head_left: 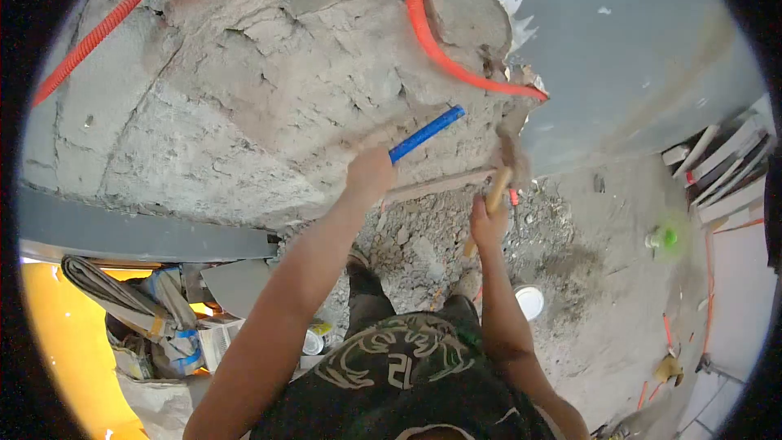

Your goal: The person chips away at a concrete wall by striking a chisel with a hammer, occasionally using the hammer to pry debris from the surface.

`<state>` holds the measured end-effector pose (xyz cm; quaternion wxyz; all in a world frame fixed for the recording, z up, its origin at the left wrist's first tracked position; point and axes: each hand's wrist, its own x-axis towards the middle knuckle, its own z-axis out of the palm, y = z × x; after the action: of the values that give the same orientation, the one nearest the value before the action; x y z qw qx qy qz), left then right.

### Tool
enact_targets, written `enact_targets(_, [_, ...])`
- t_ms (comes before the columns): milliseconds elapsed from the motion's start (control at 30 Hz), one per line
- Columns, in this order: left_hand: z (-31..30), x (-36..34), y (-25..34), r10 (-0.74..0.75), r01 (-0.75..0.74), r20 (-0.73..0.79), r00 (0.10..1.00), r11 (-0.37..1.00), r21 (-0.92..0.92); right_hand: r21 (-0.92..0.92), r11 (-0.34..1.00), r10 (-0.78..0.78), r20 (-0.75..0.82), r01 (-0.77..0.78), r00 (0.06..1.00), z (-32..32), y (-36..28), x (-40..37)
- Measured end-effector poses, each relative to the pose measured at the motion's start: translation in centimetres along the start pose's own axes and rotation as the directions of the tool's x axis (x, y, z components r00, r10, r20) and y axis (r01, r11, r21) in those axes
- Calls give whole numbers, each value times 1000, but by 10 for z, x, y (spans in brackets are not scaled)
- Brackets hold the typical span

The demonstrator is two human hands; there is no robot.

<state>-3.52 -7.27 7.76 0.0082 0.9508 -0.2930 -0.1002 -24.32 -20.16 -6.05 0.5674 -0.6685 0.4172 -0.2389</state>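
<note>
Left hand (371,175): wrapped around a blue bar (428,132), mid-frame, its visible end toward the upper right; contact with the rough wall (269,106) cannot be told.
Right hand (489,226): closed around a wooden-handled tool (499,186), right of centre, its upper end blurred.
Red conduit (444,57): curving above the bar, top centre.
Rubble (415,236): on the floor (627,277), centre.

Head camera, one: worn on my head, facing forward and steeply down; shirt (350,395) nearest, left hand (371,173) and right hand (488,226) mid-range, chipped wall (269,98) beyond.
</note>
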Motion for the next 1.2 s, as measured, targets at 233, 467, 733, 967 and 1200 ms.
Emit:
enact_targets(233, [5,-2,5,-60,60,13,998,996,-66,627,484,-526,-349,610,775,-5,-88,-9])
enact_targets(467, [-7,3,11,-64,66,30,997,997,-48,21,982,-186,-81,188,979,21,-2,27])
enact_targets(733, [8,-8,6,-74,80,40,996,981,-176,476,667,-473,-324,573,819,-7,-102,-10])
enact_targets(967, [6,-8,6,-76,86,66,995,983,-162,152,981,-125,27,120,992,41,21,22])
enact_targets(1200, [13,-5,8,-127,151,125,984,966,-208,595,716,-372,-116,364,921,-22,-101,-8])
